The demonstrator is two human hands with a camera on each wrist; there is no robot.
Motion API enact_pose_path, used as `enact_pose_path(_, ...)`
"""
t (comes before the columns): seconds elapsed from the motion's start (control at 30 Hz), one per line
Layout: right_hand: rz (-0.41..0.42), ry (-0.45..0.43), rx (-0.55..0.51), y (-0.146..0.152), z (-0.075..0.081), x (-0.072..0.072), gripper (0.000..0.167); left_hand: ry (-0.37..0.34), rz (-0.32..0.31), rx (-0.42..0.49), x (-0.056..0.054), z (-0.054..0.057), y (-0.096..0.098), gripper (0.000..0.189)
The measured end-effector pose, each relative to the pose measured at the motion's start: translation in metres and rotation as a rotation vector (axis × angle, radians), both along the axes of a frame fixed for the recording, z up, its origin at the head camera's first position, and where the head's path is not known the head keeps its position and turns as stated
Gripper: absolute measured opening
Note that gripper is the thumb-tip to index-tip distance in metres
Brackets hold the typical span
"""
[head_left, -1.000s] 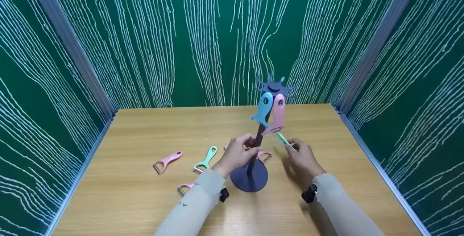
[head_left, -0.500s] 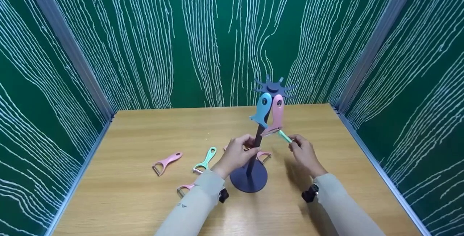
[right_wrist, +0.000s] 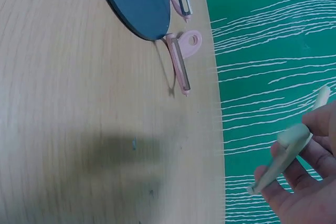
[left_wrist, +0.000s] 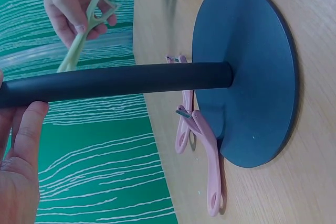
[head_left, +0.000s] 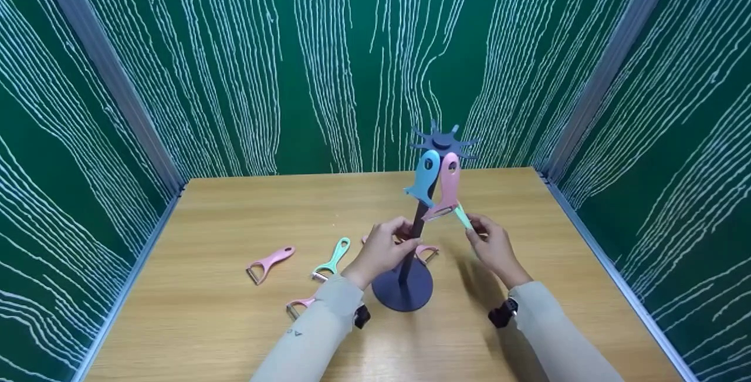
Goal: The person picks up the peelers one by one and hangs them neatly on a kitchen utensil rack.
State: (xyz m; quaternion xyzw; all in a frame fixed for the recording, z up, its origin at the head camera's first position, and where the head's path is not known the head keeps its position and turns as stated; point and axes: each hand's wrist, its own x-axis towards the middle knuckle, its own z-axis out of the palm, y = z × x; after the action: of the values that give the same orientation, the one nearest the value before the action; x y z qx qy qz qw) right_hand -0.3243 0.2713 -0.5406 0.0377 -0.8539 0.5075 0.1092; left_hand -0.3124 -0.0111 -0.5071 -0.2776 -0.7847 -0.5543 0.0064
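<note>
My left hand [head_left: 384, 250] grips the dark post [left_wrist: 131, 82] of a round-based stand. Spokes radiate from the stand's top [head_left: 443, 142], where a blue peeler [head_left: 423, 179] and a pink peeler [head_left: 450, 181] hang by their handle holes. To the right of the post, my right hand [head_left: 496, 250] pinches a light green peeler [head_left: 463, 216] near its head. That peeler is tilted, its handle pointing up toward the stand; its upper end is hidden behind the hanging pink peeler in the head view. The left wrist view shows its forked head beside the right fingers [left_wrist: 79, 17].
Left of the stand lie a pink peeler [head_left: 270, 264], another green peeler [head_left: 334, 257] and a pink one [head_left: 300, 304] partly under the left sleeve. Two pink peelers, one of them [left_wrist: 212, 171] nearer, lie beside the base [left_wrist: 247, 124]. Green patterned walls [head_left: 234, 65] enclose the wooden table [head_left: 193, 323].
My right hand has risen slightly and brought the green peeler up closer to the stand, its handle now steeper and overlapped by the hanging pink peeler. The left hand stays on the post.
</note>
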Motion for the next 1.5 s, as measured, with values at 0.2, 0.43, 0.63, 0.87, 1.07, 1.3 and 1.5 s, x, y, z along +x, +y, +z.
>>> enact_pose_path(0.2,0.006,0.008,-0.015,-0.002,0.01,0.002,0.039,-0.002,0.003,0.008,0.0,0.0,0.001,0.015)
enact_pose_path(0.43,-0.02,0.028,-0.008,-0.007,0.03,0.008,0.04,-0.015,0.006,0.007,0.001,0.0,0.001,0.016)
enact_pose_path(0.63,-0.022,0.1,-0.025,-0.012,0.045,0.014,0.038,-0.028,0.006,0.007,0.001,0.001,0.001,0.018)
enact_pose_path(0.87,-0.034,0.16,-0.019,-0.015,0.061,0.02,0.037,-0.022,0.0,0.006,0.001,0.002,0.001,0.016)
enact_pose_path(1.07,-0.044,0.209,-0.04,-0.02,0.076,0.025,0.038,0.012,-0.008,-0.007,-0.001,0.001,0.0,0.016)
enact_pose_path(1.3,-0.039,0.271,-0.06,-0.024,0.089,0.033,0.037,-0.007,-0.008,-0.006,-0.001,0.001,0.0,0.015)
enact_pose_path(1.5,-0.03,0.338,-0.09,-0.027,0.095,0.038,0.038,-0.009,-0.006,0.0,0.0,0.001,0.0,0.015)
